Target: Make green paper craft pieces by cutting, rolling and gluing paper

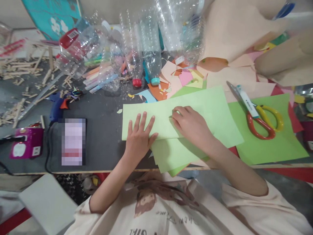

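A folded sheet of light green paper (161, 120) lies across the dark table in front of me. My left hand (139, 137) rests flat on its left part, fingers spread and nothing held. On the same sheet, further right, my right hand (192, 125) bears down with curled fingers, thumb close to the index finger. Whether anything is between those fingertips is hidden. Under the folded part, another light green layer (171, 155) sticks out toward the table's front edge. Scissors (254, 112) with red and yellow handles lie to the right on a brighter green sheet (266, 148).
Clear plastic bottles (150, 49) crowd the back, beside coloured paper scraps (186, 76). A blue glue gun (56, 107), a phone (73, 142) and a magenta box (28, 143) occupy the left side. Wooden sticks (22, 70) are scattered behind them. Large beige paper (239, 29) stands back right.
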`<state>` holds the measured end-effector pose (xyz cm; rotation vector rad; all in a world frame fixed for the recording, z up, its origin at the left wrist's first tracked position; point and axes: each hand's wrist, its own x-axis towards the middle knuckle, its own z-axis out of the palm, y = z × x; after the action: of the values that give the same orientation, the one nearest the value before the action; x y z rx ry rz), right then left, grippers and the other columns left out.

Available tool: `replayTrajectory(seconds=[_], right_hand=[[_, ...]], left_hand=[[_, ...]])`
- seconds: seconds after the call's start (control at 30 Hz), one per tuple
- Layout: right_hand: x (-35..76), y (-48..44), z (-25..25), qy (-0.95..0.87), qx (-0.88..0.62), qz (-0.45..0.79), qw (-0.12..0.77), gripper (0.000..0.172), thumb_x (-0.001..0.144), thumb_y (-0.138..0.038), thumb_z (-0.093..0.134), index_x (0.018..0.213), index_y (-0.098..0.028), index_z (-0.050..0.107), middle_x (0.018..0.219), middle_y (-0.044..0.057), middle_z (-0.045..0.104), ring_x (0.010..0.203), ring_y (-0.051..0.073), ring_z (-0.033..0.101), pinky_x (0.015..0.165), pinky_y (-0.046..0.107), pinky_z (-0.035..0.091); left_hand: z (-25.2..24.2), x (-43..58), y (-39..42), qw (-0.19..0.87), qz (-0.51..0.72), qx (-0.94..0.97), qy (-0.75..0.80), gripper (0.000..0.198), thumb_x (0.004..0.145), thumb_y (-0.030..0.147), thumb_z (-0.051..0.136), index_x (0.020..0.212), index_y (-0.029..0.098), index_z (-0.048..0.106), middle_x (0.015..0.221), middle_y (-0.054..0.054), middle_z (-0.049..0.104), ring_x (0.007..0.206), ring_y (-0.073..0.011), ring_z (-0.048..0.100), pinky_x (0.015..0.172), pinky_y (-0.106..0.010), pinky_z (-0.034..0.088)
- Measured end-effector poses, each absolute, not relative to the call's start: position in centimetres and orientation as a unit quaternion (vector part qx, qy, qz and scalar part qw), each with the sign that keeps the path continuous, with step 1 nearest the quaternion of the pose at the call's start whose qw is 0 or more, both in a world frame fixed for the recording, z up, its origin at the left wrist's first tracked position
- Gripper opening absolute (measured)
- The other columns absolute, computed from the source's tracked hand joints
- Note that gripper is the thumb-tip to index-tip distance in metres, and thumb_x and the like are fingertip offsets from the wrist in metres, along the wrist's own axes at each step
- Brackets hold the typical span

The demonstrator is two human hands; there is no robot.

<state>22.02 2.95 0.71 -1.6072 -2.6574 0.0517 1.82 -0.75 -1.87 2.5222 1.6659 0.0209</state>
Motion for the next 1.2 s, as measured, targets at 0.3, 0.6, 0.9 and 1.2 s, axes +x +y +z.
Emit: replayTrajectory(seconds=[0.3, 0.6, 0.9, 1.2], right_hand=[[20.0, -1.4, 0.7, -0.930, -0.354, 0.053, 0.082, 0.020, 0.089, -0.006, 0.048, 0.084, -0.014, 0.066, 0.079, 0.006, 0.061, 0.071, 0.019, 0.046, 0.065, 0.033, 0.031], [25.8, -3.4, 2.3, -0.930, -0.367, -0.006, -0.028, 0.030, 0.081, 0.002, 0.049, 0.101, -0.011, 0.067, 0.096, 0.010, 0.068, 0.082, 0.022, 0.056, 0.075, 0.036, 0.036], [29.7, -4.8, 2.9, -0.903, -0.419, -0.036, -0.094, 0.030, 0.075, 0.006, 0.051, 0.096, -0.010, 0.066, 0.094, 0.010, 0.069, 0.081, 0.023, 0.059, 0.074, 0.035, 0.039], [29.3, -4.9, 2.8, -0.899, -0.426, -0.033, -0.099, 0.029, 0.077, 0.002, 0.051, 0.099, -0.012, 0.063, 0.083, 0.008, 0.066, 0.080, 0.024, 0.059, 0.075, 0.035, 0.041]], left_hand=[[-2.1, 1.8, -0.7, 0.051, 0.009, 0.830, 0.555, 0.056, 0.098, 0.047, 0.030, 0.147, 0.021, 0.039, 0.154, -0.016, 0.035, 0.142, -0.0340, 0.035, 0.111, -0.057, 0.033], [-1.7, 1.9, -0.7, 0.067, 0.001, 0.830, 0.553, 0.055, 0.098, 0.045, 0.031, 0.147, 0.020, 0.038, 0.155, -0.017, 0.033, 0.143, -0.0345, 0.033, 0.111, -0.058, 0.032], [-0.3, 3.4, -1.1, 0.053, -0.011, 0.834, 0.548, 0.051, 0.099, 0.033, 0.033, 0.146, 0.016, 0.038, 0.154, -0.018, 0.035, 0.142, -0.0341, 0.034, 0.111, -0.058, 0.031], [-0.3, 5.1, -4.1, 0.092, -0.008, 0.906, 0.412, 0.053, 0.099, 0.045, 0.031, 0.145, 0.020, 0.040, 0.152, -0.004, 0.042, 0.139, -0.0212, 0.041, 0.117, -0.046, 0.029]])
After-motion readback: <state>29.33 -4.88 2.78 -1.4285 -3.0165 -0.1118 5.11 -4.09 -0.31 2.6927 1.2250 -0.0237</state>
